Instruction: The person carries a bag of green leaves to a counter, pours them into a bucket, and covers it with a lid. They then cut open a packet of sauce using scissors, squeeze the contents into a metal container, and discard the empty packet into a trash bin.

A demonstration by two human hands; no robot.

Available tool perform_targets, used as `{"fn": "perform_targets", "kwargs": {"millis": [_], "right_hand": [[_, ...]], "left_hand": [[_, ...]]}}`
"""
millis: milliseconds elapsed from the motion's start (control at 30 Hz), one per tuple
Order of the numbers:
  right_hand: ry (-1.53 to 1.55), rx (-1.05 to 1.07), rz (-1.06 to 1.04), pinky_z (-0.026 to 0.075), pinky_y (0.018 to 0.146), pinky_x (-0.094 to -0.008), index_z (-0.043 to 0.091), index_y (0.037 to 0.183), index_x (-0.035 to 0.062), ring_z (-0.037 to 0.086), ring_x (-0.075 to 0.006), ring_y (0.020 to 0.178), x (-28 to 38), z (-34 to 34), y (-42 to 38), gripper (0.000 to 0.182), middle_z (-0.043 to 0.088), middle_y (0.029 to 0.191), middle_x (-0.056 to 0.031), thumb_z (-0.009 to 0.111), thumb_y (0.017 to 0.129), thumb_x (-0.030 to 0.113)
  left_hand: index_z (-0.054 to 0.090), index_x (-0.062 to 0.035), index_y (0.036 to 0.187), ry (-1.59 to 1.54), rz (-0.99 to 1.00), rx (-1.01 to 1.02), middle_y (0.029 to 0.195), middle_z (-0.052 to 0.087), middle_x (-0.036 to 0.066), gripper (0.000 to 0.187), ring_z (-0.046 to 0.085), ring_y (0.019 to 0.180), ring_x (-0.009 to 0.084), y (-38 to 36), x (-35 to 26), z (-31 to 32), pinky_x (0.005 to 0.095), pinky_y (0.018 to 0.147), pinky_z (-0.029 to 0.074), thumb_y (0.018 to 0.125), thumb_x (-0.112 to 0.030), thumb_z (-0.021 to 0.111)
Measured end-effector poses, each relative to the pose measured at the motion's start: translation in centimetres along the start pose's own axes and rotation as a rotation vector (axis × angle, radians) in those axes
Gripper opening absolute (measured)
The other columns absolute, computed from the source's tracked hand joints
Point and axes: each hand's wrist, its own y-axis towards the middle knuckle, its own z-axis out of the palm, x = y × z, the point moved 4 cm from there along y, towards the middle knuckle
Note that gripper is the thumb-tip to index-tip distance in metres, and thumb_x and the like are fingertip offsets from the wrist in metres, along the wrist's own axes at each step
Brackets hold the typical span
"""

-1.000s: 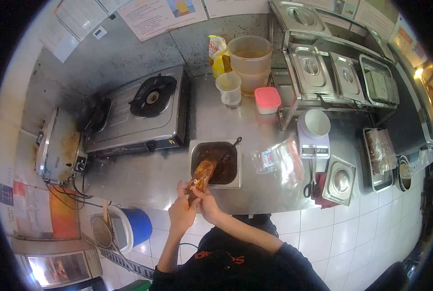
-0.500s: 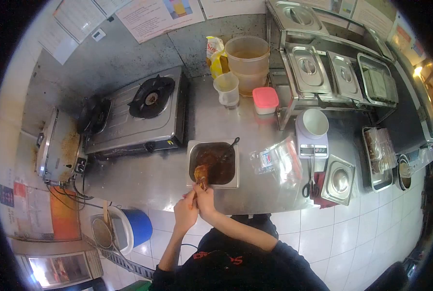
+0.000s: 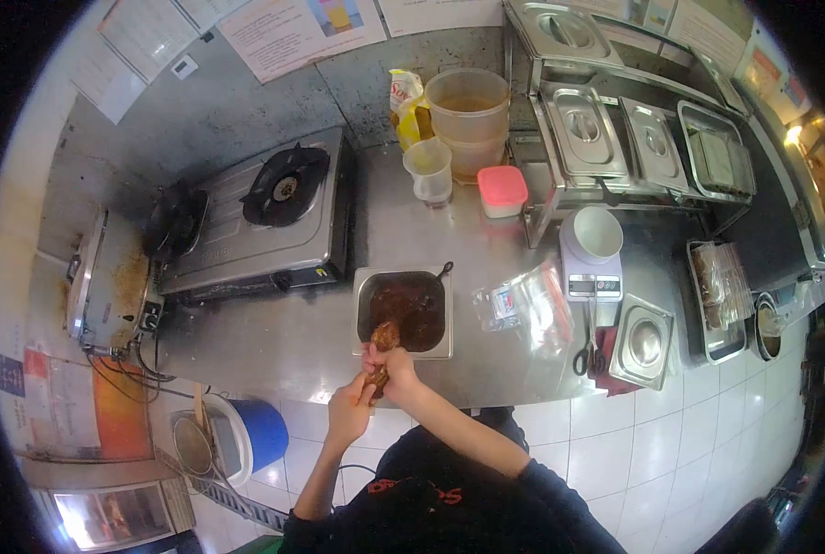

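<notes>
Sauce bag (image 3: 382, 343) – shrunken since before – pinched by both hands (image 3: 376, 388) over the pan (image 3: 366, 277)

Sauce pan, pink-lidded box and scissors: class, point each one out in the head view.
Sauce pan (image 3: 364, 349): head view, on its bare near-left metal rim.
Pink-lidded box (image 3: 502, 185): head view, middle of the pink lid.
Scissors (image 3: 584, 360): head view, on the dark handle loops.

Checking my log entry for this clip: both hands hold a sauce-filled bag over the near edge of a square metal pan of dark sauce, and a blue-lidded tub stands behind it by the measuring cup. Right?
Not quite: the tub has a pink lid, not blue, as the head view shows. The rest holds: left hand and right hand hold the bag at the pan, and the tub stands by the measuring cup.
</notes>
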Motion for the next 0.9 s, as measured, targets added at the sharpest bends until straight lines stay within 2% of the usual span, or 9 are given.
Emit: {"fn": "perform_targets", "kwargs": {"millis": [67, 167, 367, 500, 633, 733, 800, 833, 900], "right_hand": [[0.053, -0.117, 0.053, 0.030, 0.050, -0.0233, 0.049, 0.086, -0.0020, 0.036, -0.0107, 0.055, -0.3, -0.4, 0.3, 0.010, 0.040, 0.061, -0.0006, 0.050, 0.084, 0.008], [-0.006, -0.164, -0.008, 0.026, 0.047, -0.0233, 0.048, 0.079, 0.0019, 0.031, -0.0094, 0.051, 0.1, -0.2, 0.5, 0.012, 0.038, 0.059, 0.0012, 0.047, 0.086, 0.012], [-0.061, -0.242, -0.004, 0.026, 0.046, -0.0232, 0.046, 0.075, 0.0086, 0.031, -0.0089, 0.050, 0.4, 0.5, 0.6, 0.010, 0.038, 0.059, 0.0024, 0.045, 0.085, 0.011], [0.027, -0.211, -0.038, 0.027, 0.046, -0.0234, 0.045, 0.073, 0.0095, 0.032, -0.0090, 0.050, 0.4, 0.8, 1.2, 0.011, 0.039, 0.059, 0.0026, 0.045, 0.084, 0.010], [0.013, -0.176, 0.002, 0.028, 0.047, -0.0239, 0.044, 0.075, 0.0094, 0.033, -0.0096, 0.050, 0.1, 1.1, 1.2, 0.010, 0.039, 0.061, 0.0023, 0.046, 0.085, 0.013], [0.026, -0.074, 0.048, 0.031, 0.050, -0.0244, 0.045, 0.079, 0.0087, 0.036, -0.0104, 0.053, 0.7, 1.9, 0.5, 0.011, 0.040, 0.063, 0.0008, 0.049, 0.085, 0.017], [0.059, -0.021, 0.071, 0.033, 0.051, -0.0245, 0.046, 0.081, 0.0084, 0.038, -0.0108, 0.055, 1.1, 2.6, 0.3, 0.013, 0.040, 0.064, -0.0001, 0.050, 0.086, 0.020], [0.070, -0.012, 0.061, 0.035, 0.053, -0.0252, 0.046, 0.083, 0.0085, 0.040, -0.0113, 0.057, 1.2, 2.7, 0.5, 0.016, 0.040, 0.065, -0.0007, 0.051, 0.086, 0.023], [0.083, -0.003, 0.051, 0.037, 0.055, -0.0259, 0.046, 0.084, 0.0086, 0.041, -0.0117, 0.059, 1.3, 2.9, 0.6, 0.019, 0.041, 0.065, -0.0014, 0.053, 0.086, 0.027]], "left_hand": [[0.055, -0.0092, 0.103, 0.061, 0.007, 0.023, 0.063, 0.060, 0.011, 0.020, 0.060, 0.059, 0.0263, 0.0, -1.0, -0.1, 0.0359, 0.055, 0.044, 0.085, -0.017, 0.049], [0.055, -0.0103, 0.099, 0.140, -0.004, 0.063, 0.062, 0.060, 0.010, 0.017, 0.060, 0.061, 0.0291, 0.1, -0.9, 0.1, 0.0386, 0.056, 0.044, 0.086, -0.019, 0.048], [0.054, -0.0098, 0.097, 0.178, -0.031, 0.093, 0.064, 0.061, 0.010, 0.017, 0.060, 0.063, 0.0305, 0.1, -1.3, -0.1, 0.0399, 0.057, 0.044, 0.087, -0.021, 0.045], [0.054, -0.0091, 0.099, 0.087, -0.031, 0.072, 0.067, 0.061, 0.011, 0.019, 0.060, 0.063, 0.0299, 0.3, -1.2, -0.3, 0.0393, 0.057, 0.044, 0.088, -0.020, 0.044], [0.054, -0.0093, 0.101, 0.148, -0.036, 0.092, 0.067, 0.061, 0.012, 0.020, 0.060, 0.064, 0.0293, 0.4, -1.1, -0.9, 0.0388, 0.058, 0.044, 0.088, -0.020, 0.043], [0.053, -0.0070, 0.100, 0.080, -0.052, 0.101, 0.066, 0.059, 0.010, 0.018, 0.059, 0.060, 0.0237, 0.6, 0.5, -0.9, 0.0335, 0.056, 0.044, 0.088, -0.018, 0.044], [0.052, -0.0042, 0.096, -0.362, -0.098, 0.124, 0.070, 0.056, 0.005, 0.016, 0.053, 0.058, 0.0139, 1.1, 2.7, -0.3, 0.0259, 0.055, 0.042, 0.090, -0.016, 0.043], [0.052, -0.0042, 0.096, -0.361, -0.098, 0.125, 0.070, 0.056, 0.005, 0.016, 0.053, 0.058, 0.0139, 1.3, 2.7, -0.5, 0.0259, 0.055, 0.042, 0.090, -0.016, 0.043], [0.052, -0.0027, 0.094, -0.527, -0.183, 0.203, 0.074, 0.051, 0.001, 0.014, 0.046, 0.060, 0.0075, 1.6, 2.4, -0.6, 0.0208, 0.055, 0.040, 0.091, -0.013, 0.042]]}}
